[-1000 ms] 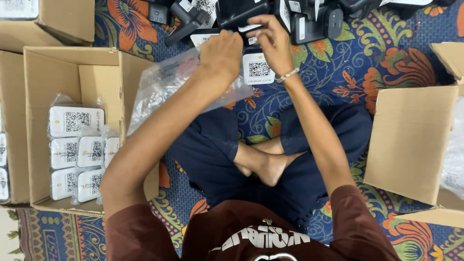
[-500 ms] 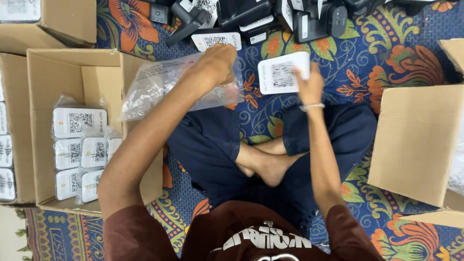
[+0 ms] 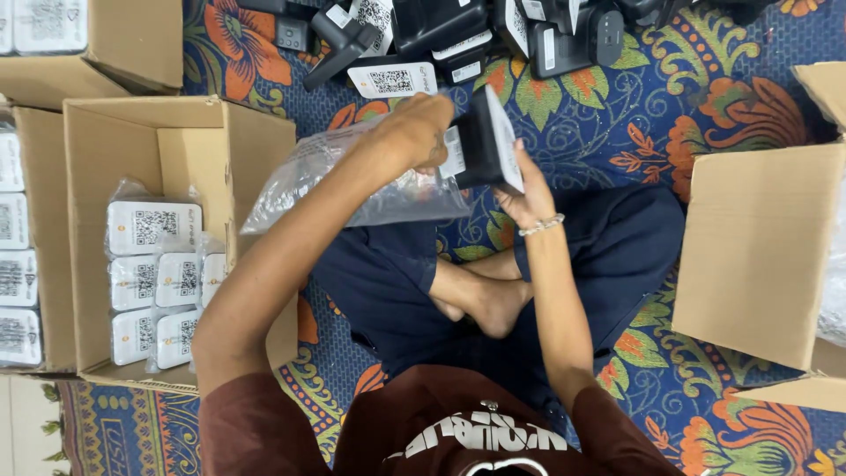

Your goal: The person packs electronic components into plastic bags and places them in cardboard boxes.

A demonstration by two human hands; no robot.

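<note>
My left hand point(image 3: 416, 132) grips the open end of a clear plastic bag point(image 3: 352, 181) that stretches out to the left over my lap. My right hand point(image 3: 529, 189), with a bracelet at the wrist, holds a black device with a white label point(image 3: 489, 141), tilted on edge right at the mouth of the bag. The two hands are close together above my crossed legs. How far the device sits inside the bag I cannot tell.
An open cardboard box point(image 3: 238, 150) on my left holds several bagged white-labelled devices point(image 3: 154, 225). More boxes stand further left and top left. A cardboard box point(image 3: 758, 238) stands at my right. Loose black devices point(image 3: 458, 31) lie ahead on the flowered blue mat point(image 3: 705, 97).
My right hand took a device from the pile ahead, drew it back, and turned it on edge against the bag's mouth. My left hand kept hold of the bag.
</note>
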